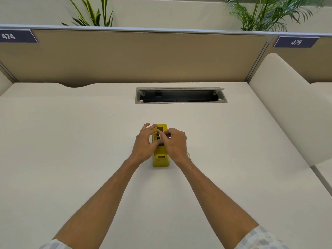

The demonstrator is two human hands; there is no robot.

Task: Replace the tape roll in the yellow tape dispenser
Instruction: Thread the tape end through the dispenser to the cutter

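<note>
1. the left hand (144, 141) and the right hand (175, 141) meet over the middle of the yellow tape dispenser (160, 157). the fingertips of both pinch a small dark round piece (158, 136), probably the core or hub of a roll, held on edge just above the dispenser's open well. so both hands are grasping that piece between them, the left from its left side, the right from its right.

2. progress, as a judgement: the roll change is under way and not finished. i cannot tell whether the piece is coming out or going in, nor whether it carries tape. a pale, clear ring (188, 155) peeks from behind the right wrist on the desk, perhaps a tape roll; too hidden to be sure. seating a roll and leading tape to the cutter still look to be left.

3. the dispenser stands on the white desk (71, 150), near its middle, in front of the person. its long axis runs straight away from the person, toward the cable tray (180, 95). which end holds the cutter i cannot say for sure.
</note>
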